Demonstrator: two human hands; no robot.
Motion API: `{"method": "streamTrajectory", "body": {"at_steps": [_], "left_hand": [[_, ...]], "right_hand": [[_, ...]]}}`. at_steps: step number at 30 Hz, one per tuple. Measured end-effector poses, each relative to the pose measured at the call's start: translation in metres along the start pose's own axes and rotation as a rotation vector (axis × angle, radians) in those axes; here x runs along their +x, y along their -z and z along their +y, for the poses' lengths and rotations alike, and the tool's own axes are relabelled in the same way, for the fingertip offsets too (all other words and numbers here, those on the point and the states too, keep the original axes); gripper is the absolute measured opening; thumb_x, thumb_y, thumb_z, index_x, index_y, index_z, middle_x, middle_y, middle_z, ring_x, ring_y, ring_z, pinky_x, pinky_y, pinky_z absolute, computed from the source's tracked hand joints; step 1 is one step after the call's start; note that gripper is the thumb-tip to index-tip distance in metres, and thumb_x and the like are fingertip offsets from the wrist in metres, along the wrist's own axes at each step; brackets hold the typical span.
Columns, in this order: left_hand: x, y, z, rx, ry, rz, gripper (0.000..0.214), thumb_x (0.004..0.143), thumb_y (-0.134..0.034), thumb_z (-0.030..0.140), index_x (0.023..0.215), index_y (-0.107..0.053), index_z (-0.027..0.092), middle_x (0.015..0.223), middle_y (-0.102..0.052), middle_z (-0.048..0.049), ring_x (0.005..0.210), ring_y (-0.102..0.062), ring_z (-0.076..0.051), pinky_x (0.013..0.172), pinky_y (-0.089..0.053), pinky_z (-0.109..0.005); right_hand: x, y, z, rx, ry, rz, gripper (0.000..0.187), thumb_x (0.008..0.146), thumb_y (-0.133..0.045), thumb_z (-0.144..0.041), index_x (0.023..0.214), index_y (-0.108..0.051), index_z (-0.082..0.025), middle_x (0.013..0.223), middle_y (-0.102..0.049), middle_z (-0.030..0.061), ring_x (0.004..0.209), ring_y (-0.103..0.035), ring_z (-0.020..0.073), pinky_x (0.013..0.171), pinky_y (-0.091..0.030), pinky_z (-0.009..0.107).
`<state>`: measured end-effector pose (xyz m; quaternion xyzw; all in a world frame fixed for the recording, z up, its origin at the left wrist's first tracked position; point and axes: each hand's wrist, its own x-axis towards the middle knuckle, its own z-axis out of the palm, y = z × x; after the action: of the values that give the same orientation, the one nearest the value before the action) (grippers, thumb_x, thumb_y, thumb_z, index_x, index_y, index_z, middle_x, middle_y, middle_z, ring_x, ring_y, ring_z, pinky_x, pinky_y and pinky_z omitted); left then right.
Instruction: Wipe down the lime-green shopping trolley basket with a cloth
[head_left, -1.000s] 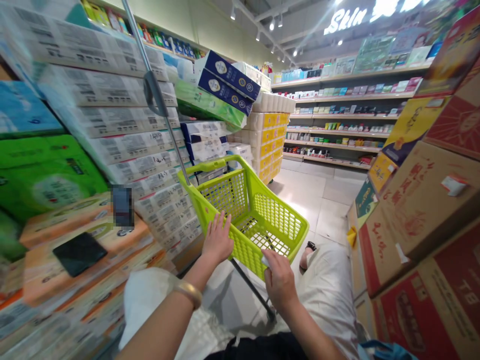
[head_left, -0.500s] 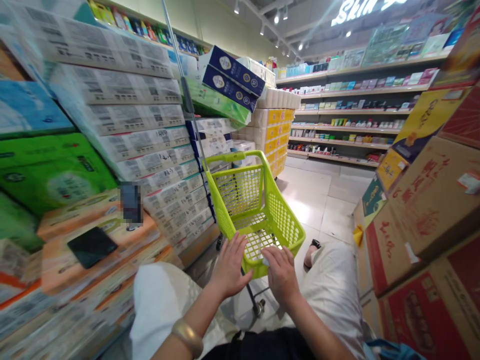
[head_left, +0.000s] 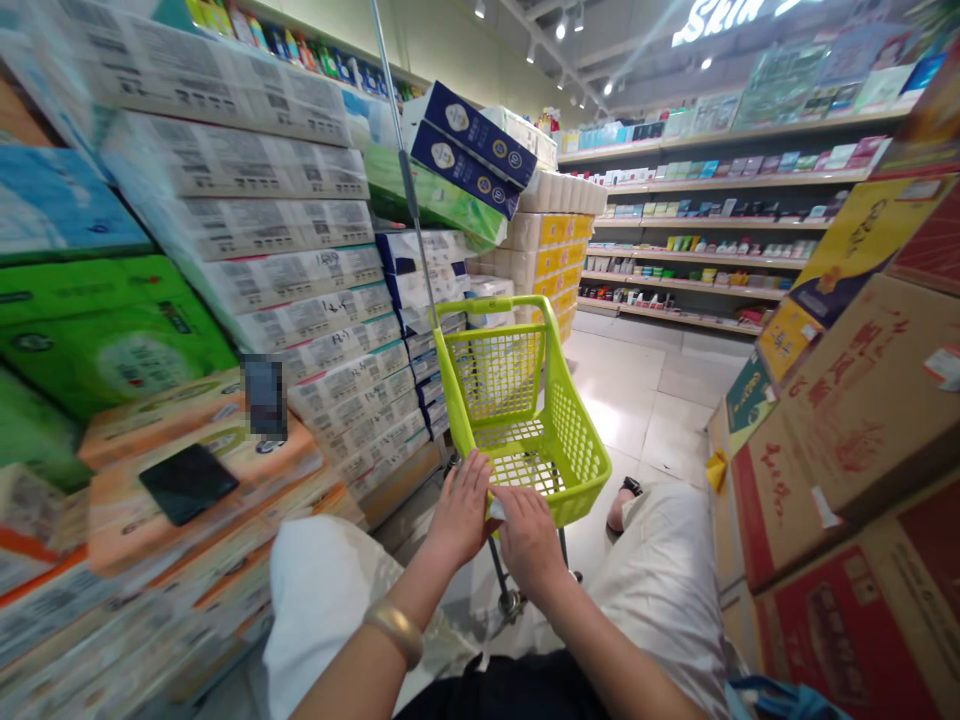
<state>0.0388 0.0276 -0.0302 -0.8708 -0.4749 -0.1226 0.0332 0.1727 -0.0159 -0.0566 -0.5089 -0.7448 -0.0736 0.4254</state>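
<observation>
A lime-green shopping basket cart (head_left: 581, 430) with mesh sides stands in front of my knees. Its basket holds nothing that I can see, and a thin metal pole (head_left: 405, 165) rises from its far left corner. My left hand (head_left: 463, 510) lies at the near left corner of the rim, fingers stretched out and close together. Right beside it, my right hand (head_left: 529, 535) has its fingers bent over the near rim. A small white piece (head_left: 496, 510), perhaps a tissue or wipe, shows at its fingers, mostly hidden.
Wrapped tissue packs (head_left: 300, 210) are piled high on the left. A dark phone (head_left: 187, 484) lies on orange packs (head_left: 112, 520), with a pixelated object (head_left: 264, 398) nearby. Cardboard cartons (head_left: 862, 400) line the right side. Stocked shelves (head_left: 697, 180) stand behind the tiled floor (head_left: 622, 385).
My right hand has slid left along the near rim, up against my left hand, carrying the white piece. The cart has shifted and turned slightly; its near edge sits farther from me.
</observation>
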Motion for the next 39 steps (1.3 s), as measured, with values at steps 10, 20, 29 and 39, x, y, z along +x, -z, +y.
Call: {"method": "streamTrajectory", "body": {"at_steps": [10,20,29,39], "left_hand": [[0.003,-0.010,-0.007,-0.021,0.000,0.034,0.066,0.081,-0.061,0.033,0.138,-0.031,0.018,0.150,-0.036,-0.0160,0.146,-0.017,-0.027,0.115,-0.027,-0.049],[-0.003,-0.008,-0.005,-0.015,0.038,0.032,0.067,0.079,-0.060,0.029,0.138,-0.032,0.016,0.150,-0.037,-0.0151,0.145,-0.019,-0.027,0.113,-0.030,-0.049],[-0.012,-0.009,0.008,0.026,0.012,0.156,0.051,0.078,-0.056,0.016,0.128,-0.047,0.017,0.149,-0.039,-0.0112,0.144,-0.021,-0.028,0.117,-0.023,-0.052],[-0.021,-0.020,0.003,-0.104,-0.007,0.202,0.061,0.071,-0.045,0.002,0.131,-0.042,0.013,0.136,-0.050,-0.0137,0.140,-0.030,-0.028,0.113,-0.033,-0.051]], "right_hand": [[-0.015,0.028,0.062,-0.221,-0.267,0.206,0.041,0.077,-0.039,-0.005,0.112,-0.058,-0.017,0.106,-0.063,0.0102,0.109,-0.051,0.0246,0.101,-0.035,0.044],[-0.011,0.009,0.028,0.007,-0.028,0.064,0.045,0.074,-0.042,-0.002,0.113,-0.058,-0.018,0.105,-0.064,0.0075,0.105,-0.054,0.0216,0.096,-0.041,0.039],[-0.021,0.026,0.062,-0.065,-0.173,0.305,0.036,0.081,-0.038,-0.006,0.107,-0.060,-0.019,0.106,-0.062,0.0089,0.112,-0.051,0.0237,0.103,-0.037,0.048],[-0.022,0.022,0.055,-0.002,-0.006,0.170,0.033,0.084,-0.041,-0.008,0.109,-0.059,-0.020,0.106,-0.064,0.0071,0.108,-0.054,0.0212,0.101,-0.039,0.043]]}}
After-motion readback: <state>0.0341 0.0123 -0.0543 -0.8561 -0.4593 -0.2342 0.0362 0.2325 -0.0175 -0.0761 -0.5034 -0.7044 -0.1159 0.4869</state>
